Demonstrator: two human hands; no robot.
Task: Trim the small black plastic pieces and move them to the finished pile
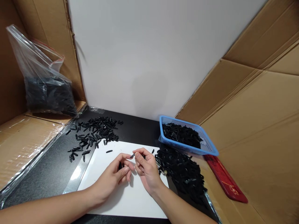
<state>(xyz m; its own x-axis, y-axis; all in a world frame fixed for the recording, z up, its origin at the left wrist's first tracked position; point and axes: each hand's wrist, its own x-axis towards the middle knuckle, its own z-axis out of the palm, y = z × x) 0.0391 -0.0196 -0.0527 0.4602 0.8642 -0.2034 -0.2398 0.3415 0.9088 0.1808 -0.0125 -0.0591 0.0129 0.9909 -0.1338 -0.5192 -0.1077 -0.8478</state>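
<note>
My left hand (114, 178) and my right hand (146, 169) meet over a white sheet (126, 199) on the black table. Together their fingertips pinch one small black plastic piece (132, 155). My left hand also curls around another dark piece (120, 165) in its palm. A heap of the same black pieces (182, 171) lies just right of my right hand. A looser scatter of them (95, 132) lies on the black surface to the upper left. One stray piece (109, 151) rests on the sheet.
A blue mesh basket (207, 146) holding black pieces stands at the right. A red flat object (224, 179) lies beside it. A clear zip bag (44, 84) of black pieces stands on the cardboard at the left. Cardboard walls enclose both sides.
</note>
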